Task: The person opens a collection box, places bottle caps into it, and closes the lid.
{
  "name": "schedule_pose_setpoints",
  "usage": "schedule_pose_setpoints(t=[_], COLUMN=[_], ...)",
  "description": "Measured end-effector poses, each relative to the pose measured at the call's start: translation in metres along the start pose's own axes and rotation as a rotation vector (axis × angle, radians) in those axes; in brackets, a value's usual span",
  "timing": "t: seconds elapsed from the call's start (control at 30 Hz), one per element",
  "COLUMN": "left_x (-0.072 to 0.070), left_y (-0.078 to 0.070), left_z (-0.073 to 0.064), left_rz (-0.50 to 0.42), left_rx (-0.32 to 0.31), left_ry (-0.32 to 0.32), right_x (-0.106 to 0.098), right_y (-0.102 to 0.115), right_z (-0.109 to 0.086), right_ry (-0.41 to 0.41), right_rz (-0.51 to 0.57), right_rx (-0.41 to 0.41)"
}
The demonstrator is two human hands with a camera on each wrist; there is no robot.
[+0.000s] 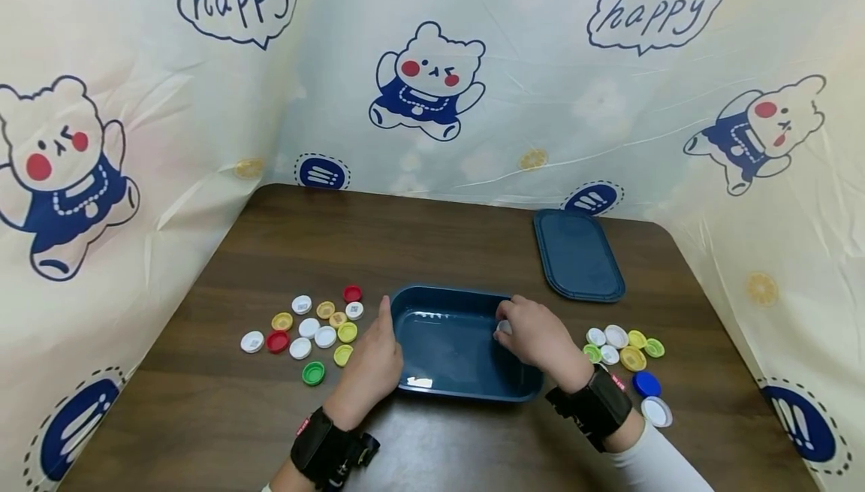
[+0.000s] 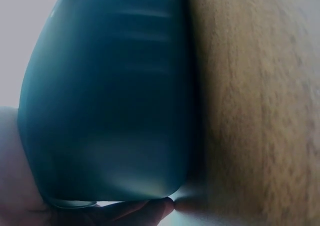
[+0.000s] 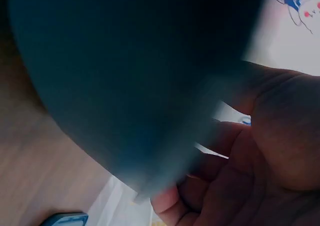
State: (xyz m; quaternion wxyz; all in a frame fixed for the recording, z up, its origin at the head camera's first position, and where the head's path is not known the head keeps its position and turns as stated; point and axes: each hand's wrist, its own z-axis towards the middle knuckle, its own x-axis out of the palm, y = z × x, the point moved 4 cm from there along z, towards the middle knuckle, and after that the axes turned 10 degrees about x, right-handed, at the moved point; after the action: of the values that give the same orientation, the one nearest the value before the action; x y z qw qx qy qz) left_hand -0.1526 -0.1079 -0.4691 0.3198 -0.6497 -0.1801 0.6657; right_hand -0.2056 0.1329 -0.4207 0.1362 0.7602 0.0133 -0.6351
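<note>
A dark blue rectangular tray (image 1: pixel 446 394) stands mid-table. My left hand (image 1: pixel 372 364) rests against its left end; the fingers look mostly straight along the wall. In the left wrist view the tray's outer side (image 2: pixel 110 85) fills much of the picture, with fingertips (image 2: pixel 162 208) at its lower end. Over the tray's right end, my right hand (image 1: pixel 541 338) pinches a white bottle cap (image 1: pixel 504 326) between thumb and fingers. In the right wrist view the tray wall (image 3: pixel 110 85) hides the cap, and curled fingers (image 3: pixel 210 181) show beside it.
Several white, yellow, red and green bottle caps (image 1: pixel 308 327) lie left of the tray. Another group of caps (image 1: pixel 616 336), with a blue cap (image 1: pixel 646 384) and a large white cap (image 1: pixel 656 412), lies to the right. A dark blue lid (image 1: pixel 581 255) lies at the back right.
</note>
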Motion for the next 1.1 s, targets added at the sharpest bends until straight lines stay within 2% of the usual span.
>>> schedule_pose_setpoints(t=[0.13,0.33,0.7,0.9,1.1], left_x=[0.002,0.004,0.002,0.0,0.0], left_y=[0.0,0.0,-0.001,-0.002,-0.001], left_z=[-0.001,-0.002,0.0,0.002,0.002], left_rz=[-0.012,-0.011,0.002,0.004,0.009], left_rx=[-0.004,-0.013,-0.001,0.0,-0.008], left_ry=[0.004,0.008,-0.01,-0.016,-0.014], right_x=[0.007,0.008,0.006,-0.004,-0.023], right_y=[0.0,-0.001,-0.002,-0.006,-0.019], right_z=[-0.002,-0.005,-0.005,-0.005,-0.008], right_ry=[-0.027,-0.055,-0.033,-0.051,-0.093], right_rz=[-0.05,-0.049,-0.016,0.048,0.085], right_rx=[-0.017,-0.02,-0.012,0.004,0.048])
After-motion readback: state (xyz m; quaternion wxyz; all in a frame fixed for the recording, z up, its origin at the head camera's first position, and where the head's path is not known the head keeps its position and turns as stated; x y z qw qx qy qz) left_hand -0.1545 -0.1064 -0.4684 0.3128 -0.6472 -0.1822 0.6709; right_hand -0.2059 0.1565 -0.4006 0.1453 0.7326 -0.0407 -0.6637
